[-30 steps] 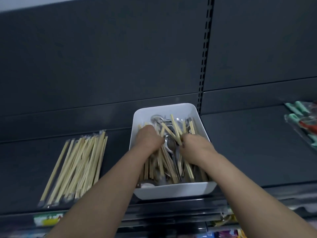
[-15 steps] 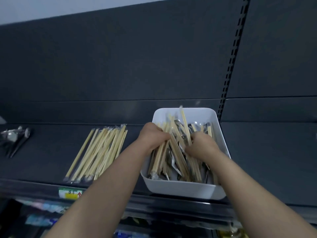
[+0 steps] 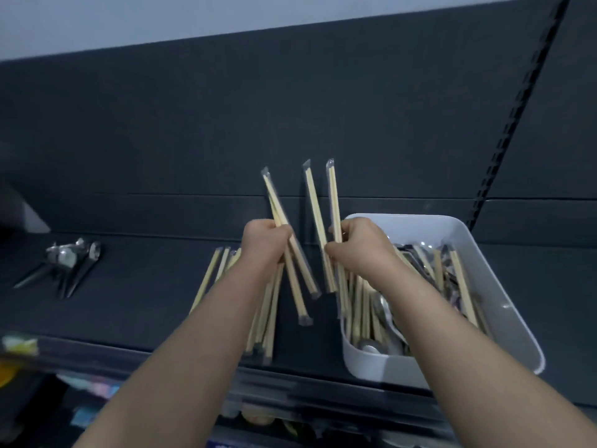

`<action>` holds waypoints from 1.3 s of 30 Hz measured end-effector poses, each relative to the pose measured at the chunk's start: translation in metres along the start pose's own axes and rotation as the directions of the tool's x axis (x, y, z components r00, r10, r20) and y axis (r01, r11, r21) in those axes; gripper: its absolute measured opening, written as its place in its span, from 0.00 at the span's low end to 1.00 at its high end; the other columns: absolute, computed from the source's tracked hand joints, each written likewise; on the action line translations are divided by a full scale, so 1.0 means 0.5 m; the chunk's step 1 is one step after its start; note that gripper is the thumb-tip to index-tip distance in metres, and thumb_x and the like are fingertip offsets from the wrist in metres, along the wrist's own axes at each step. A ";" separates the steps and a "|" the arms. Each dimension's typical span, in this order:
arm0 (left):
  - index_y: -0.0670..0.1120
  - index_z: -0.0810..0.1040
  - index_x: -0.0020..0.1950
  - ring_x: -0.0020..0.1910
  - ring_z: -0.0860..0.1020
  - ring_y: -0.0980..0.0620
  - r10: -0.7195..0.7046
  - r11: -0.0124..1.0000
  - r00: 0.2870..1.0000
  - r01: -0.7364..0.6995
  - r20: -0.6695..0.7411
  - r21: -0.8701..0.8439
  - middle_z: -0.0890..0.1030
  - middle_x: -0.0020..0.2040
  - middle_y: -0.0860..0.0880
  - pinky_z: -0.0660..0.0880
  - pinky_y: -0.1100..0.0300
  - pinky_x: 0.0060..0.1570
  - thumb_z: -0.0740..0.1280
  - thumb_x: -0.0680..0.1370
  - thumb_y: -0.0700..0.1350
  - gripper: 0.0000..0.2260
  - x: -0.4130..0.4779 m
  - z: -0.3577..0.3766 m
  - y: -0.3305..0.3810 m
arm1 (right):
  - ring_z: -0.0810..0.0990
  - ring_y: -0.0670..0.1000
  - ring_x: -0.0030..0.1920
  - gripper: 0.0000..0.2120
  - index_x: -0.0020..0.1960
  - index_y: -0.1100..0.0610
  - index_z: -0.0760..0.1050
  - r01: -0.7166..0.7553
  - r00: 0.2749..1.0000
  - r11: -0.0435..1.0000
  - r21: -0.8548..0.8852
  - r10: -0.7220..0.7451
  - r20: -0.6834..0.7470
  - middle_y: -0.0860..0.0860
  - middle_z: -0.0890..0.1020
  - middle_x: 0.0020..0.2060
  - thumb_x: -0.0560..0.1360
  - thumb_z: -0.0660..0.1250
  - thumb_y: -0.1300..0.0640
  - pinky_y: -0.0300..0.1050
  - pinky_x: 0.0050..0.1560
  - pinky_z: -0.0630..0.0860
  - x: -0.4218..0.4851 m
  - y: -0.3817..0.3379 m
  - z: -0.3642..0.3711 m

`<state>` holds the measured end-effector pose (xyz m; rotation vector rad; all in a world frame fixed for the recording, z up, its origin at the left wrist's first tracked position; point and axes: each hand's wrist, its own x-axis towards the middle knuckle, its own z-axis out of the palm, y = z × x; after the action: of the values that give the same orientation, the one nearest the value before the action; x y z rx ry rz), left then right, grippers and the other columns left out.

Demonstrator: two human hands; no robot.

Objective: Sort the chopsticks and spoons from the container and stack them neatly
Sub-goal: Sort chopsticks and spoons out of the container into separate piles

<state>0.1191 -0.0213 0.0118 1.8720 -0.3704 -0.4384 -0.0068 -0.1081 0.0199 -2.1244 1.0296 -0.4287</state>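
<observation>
Two bare forearms reach in from the near edge over a dark shelf (image 3: 129, 305). At the near right sits the white container (image 3: 520, 337), holding a jumble of loose chopsticks (image 3: 462, 286) and metal spoons (image 3: 384, 310). Left of it, a sorted stack of chopsticks (image 3: 205, 279) lies on the shelf, partly under the left arm. Farther in, the left hand (image 3: 265, 244) is clenched around wrapped pairs (image 3: 275, 202), and the right hand (image 3: 358, 247) grasps two more wrapped sticks (image 3: 315, 205), tips pointing far. At the far left, a heap of spoons (image 3: 69, 257) lies apart.
</observation>
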 end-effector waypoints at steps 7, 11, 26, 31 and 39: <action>0.39 0.78 0.40 0.32 0.75 0.46 -0.187 0.939 0.974 0.138 0.131 0.315 0.75 0.35 0.42 0.71 0.61 0.31 0.64 0.75 0.35 0.05 0.074 -0.156 -0.147 | 0.78 0.52 0.29 0.02 0.39 0.60 0.78 -0.129 0.947 0.992 0.014 0.119 0.300 0.55 0.81 0.33 0.69 0.67 0.63 0.42 0.30 0.78 0.016 -0.058 0.210; 0.43 0.77 0.41 0.48 0.81 0.42 -0.194 0.901 0.969 0.113 0.155 0.420 0.79 0.47 0.43 0.80 0.52 0.49 0.66 0.76 0.40 0.04 0.113 -0.199 -0.200 | 0.81 0.51 0.33 0.05 0.45 0.59 0.78 -0.174 0.905 0.982 -0.074 0.189 0.380 0.55 0.83 0.38 0.72 0.68 0.58 0.45 0.37 0.82 0.026 -0.069 0.295; 0.52 0.82 0.55 0.55 0.80 0.49 0.192 0.782 0.922 -0.351 0.337 0.515 0.83 0.55 0.51 0.77 0.54 0.55 0.65 0.77 0.44 0.10 0.135 -0.127 -0.147 | 0.77 0.55 0.53 0.10 0.54 0.51 0.78 0.080 0.997 0.796 -0.600 -0.074 0.035 0.51 0.80 0.50 0.77 0.61 0.55 0.41 0.39 0.67 -0.011 -0.076 0.246; 0.52 0.82 0.53 0.53 0.81 0.49 0.319 0.742 0.829 -0.520 0.459 0.423 0.84 0.52 0.52 0.77 0.54 0.54 0.66 0.76 0.42 0.09 0.065 -0.013 -0.076 | 0.74 0.54 0.58 0.12 0.57 0.47 0.77 0.032 0.977 0.786 -0.618 -0.154 -0.146 0.50 0.80 0.52 0.77 0.59 0.54 0.44 0.42 0.68 -0.057 -0.003 0.129; 0.46 0.83 0.50 0.50 0.81 0.48 0.385 0.688 0.702 -0.651 0.599 0.320 0.84 0.48 0.49 0.77 0.54 0.53 0.63 0.76 0.39 0.10 -0.070 0.153 -0.014 | 0.80 0.57 0.52 0.12 0.54 0.47 0.79 -0.283 0.953 0.757 -0.589 0.153 -0.261 0.51 0.82 0.51 0.75 0.62 0.58 0.44 0.46 0.75 -0.130 0.170 -0.044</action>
<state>0.0526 -0.0661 -0.0142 2.0089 -1.4896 -0.4211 -0.1055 -0.1031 -0.0264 -2.5168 1.7078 -0.1923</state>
